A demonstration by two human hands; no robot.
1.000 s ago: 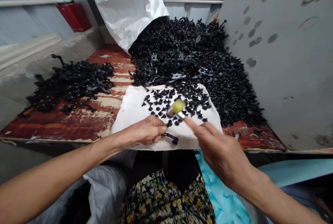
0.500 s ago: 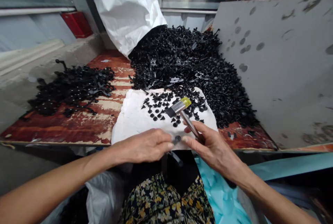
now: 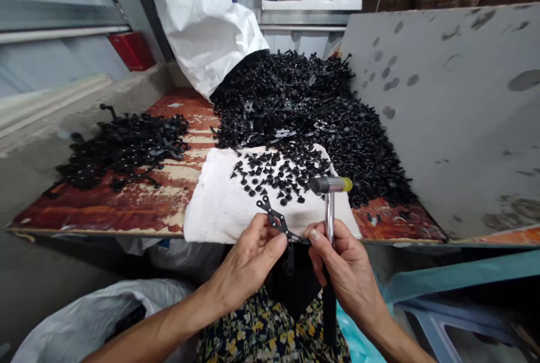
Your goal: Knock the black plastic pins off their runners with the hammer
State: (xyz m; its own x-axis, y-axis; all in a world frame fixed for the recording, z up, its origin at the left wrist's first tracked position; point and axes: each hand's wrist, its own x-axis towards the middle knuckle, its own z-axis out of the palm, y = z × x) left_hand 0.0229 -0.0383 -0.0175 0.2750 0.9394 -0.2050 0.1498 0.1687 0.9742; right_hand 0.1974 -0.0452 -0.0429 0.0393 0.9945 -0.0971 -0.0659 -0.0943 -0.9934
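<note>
A black, flat-barred, jointed linkage [image 3: 276, 221] is held over the near edge of the white, cloth-like rectangular pad [image 3: 219, 205], clamped between thumb and fingers of the left hand [image 3: 253, 261]. Its right end is pinched by the fingertips of the right hand [image 3: 346, 261], in which a silver-shafted, yellow-and-grey-faced hammer [image 3: 329, 205] is also gripped, head up. Steadiness is judged best had by pinching near the joints, with light pressure, so thin bars are not bent. The hammer should be held clear of the linkage (two items share one hand), and the small, black, round-headed pieces [image 3: 283, 202] left undisturbed.
</note>
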